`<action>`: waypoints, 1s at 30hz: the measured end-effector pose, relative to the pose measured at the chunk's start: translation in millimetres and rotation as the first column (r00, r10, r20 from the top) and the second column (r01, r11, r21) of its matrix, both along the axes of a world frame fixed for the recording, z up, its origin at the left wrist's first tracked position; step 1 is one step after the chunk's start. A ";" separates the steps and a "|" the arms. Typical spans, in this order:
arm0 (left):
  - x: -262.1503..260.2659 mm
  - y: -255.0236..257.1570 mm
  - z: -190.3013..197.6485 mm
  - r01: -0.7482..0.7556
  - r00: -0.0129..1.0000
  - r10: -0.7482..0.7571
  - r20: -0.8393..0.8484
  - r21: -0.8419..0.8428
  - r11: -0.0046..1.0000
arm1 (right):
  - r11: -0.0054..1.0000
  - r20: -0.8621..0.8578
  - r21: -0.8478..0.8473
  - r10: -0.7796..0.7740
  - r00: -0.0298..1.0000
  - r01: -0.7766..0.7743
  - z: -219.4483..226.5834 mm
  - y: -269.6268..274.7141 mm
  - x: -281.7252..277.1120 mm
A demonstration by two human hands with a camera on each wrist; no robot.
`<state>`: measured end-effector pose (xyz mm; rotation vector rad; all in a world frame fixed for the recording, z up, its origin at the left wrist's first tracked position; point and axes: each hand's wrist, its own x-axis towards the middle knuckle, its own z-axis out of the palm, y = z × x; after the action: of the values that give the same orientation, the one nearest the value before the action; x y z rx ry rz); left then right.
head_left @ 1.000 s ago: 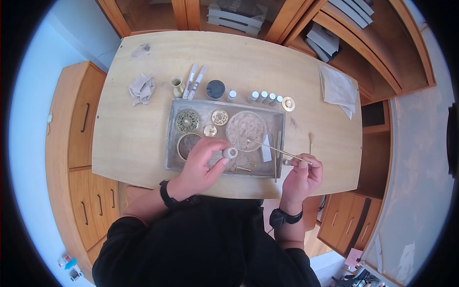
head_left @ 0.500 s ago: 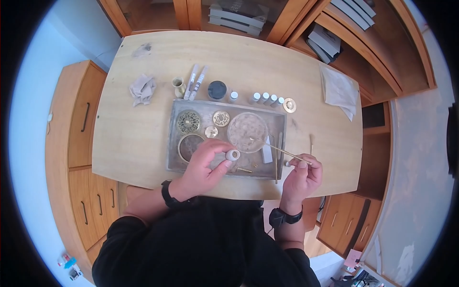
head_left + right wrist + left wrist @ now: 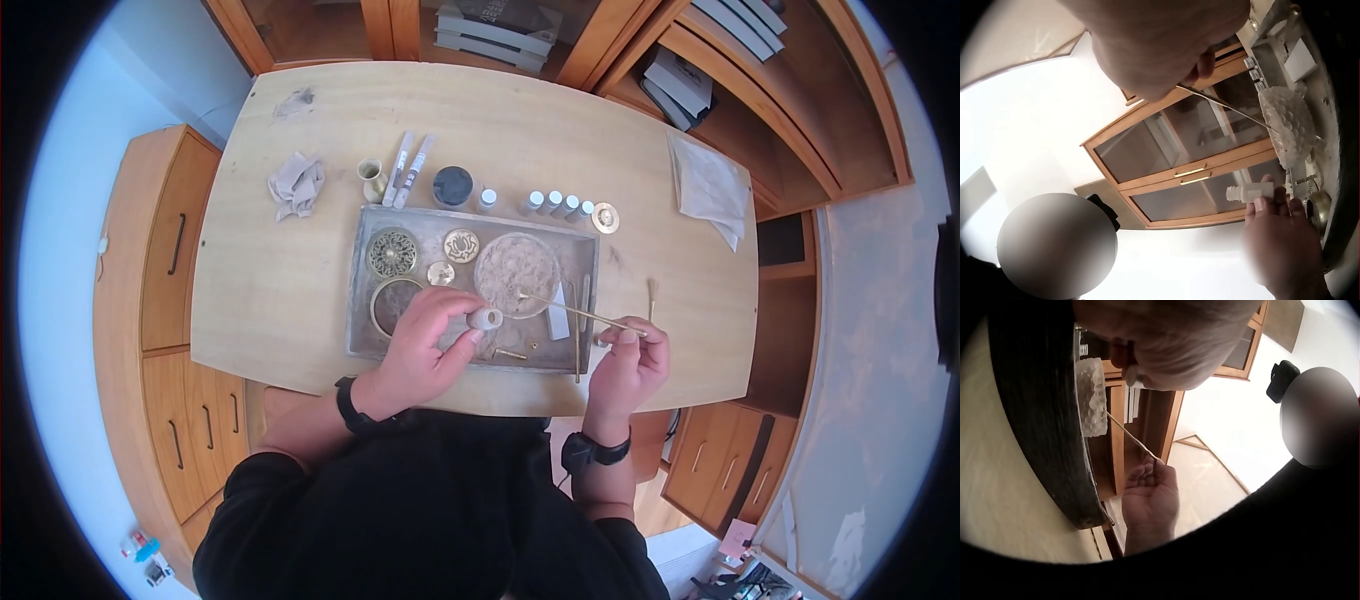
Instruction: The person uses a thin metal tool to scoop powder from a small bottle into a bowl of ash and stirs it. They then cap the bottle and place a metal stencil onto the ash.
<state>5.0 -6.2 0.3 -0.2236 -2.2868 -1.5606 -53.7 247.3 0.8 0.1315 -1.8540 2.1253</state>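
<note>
In the head view the left hand (image 3: 425, 345) pinches a small open-mouthed vial (image 3: 486, 318) above the front of the grey tray (image 3: 455, 216). The right hand (image 3: 627, 372) grips a thin brass rod (image 3: 585, 313), whose far tip reaches into the round textured glass bowl (image 3: 517, 262) of greyish powder. From the right wrist view, the vial (image 3: 1250, 192) lies nearly sideways in the fingertips, its neck pointing away from the bowl (image 3: 1288, 125). Whether the rod's tip touches the powder cannot be told.
Beside the bowl in the tray are an openwork brass lid (image 3: 392, 252), a brass ring (image 3: 392, 308), brass discs and a white block (image 3: 558, 312). Behind it stand a brass vase (image 3: 371, 180), a dark jar (image 3: 453, 187) and several capped vials. A brush (image 3: 653, 298) lies at right.
The vial in the left hand has tilted, its mouth turning toward the right. The right hand has shifted slightly left, with the rod still in its grip.
</note>
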 end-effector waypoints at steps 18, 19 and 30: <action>-2.8 5.7 2.7 -0.029 0.998 0.034 0.056 -0.088 0.996 | 0.962 -0.078 -0.257 0.069 0.995 -0.087 31.2 -6.2 3.0; -2.9 5.7 2.9 -0.028 0.998 0.033 0.056 -0.089 0.996 | 0.963 -0.075 -0.253 0.073 0.994 -0.090 32.0 -6.6 3.1; -2.5 5.3 0.9 -0.031 0.998 0.036 0.056 -0.099 0.995 | 0.990 -0.226 -0.042 0.119 0.967 -0.132 30.6 -8.0 12.9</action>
<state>2.5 -0.9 1.1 -0.1669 -2.4013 -1.4583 -40.8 239.4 31.3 0.4671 -1.6945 2.1422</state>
